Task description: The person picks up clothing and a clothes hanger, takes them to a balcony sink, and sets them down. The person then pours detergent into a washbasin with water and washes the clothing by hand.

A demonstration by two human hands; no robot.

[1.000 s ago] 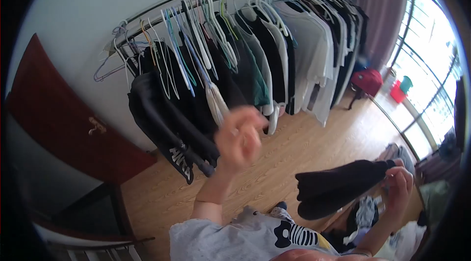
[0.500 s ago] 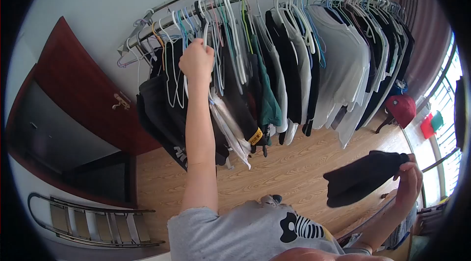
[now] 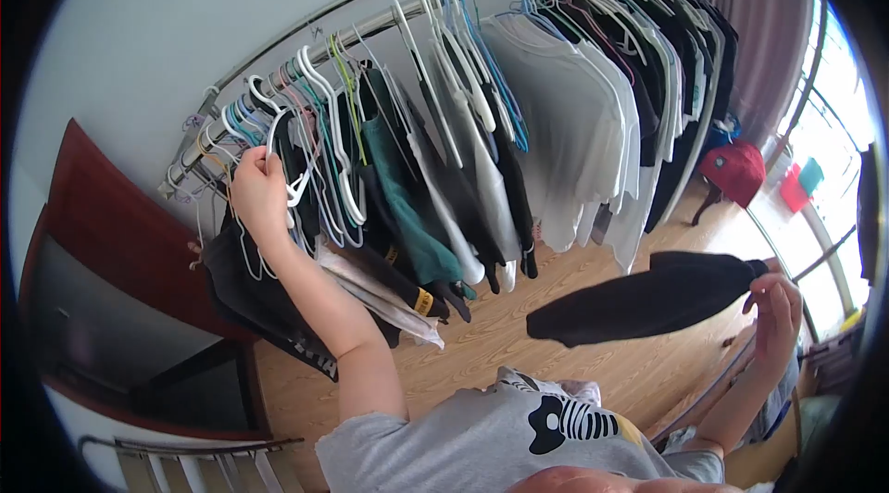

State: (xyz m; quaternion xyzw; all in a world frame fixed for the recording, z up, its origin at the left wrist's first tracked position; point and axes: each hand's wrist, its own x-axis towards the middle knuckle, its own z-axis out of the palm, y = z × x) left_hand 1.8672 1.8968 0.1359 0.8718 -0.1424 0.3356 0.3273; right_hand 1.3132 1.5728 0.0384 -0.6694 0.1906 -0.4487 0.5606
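My left hand is closed on a white clothes hanger near the left end of the metal clothes rail. Other hangers crowd around it, several of them bare. Out to the right, my right hand pinches one end of a black garment. The garment stretches leftward above the floor, apart from the rack; its exact kind is unclear. Beside my left hand hang dark clothes, and to the right of them a green garment.
White shirts and dark tops fill the rail's right part. A red cap sits beyond it near the window. At left are a dark red door and a metal ladder-like frame. Wooden floor lies below.
My view has shifted and tilted, so the rail sits lower at left. My left hand has moved left along the hangers. The black garment has swung out longer to the left.
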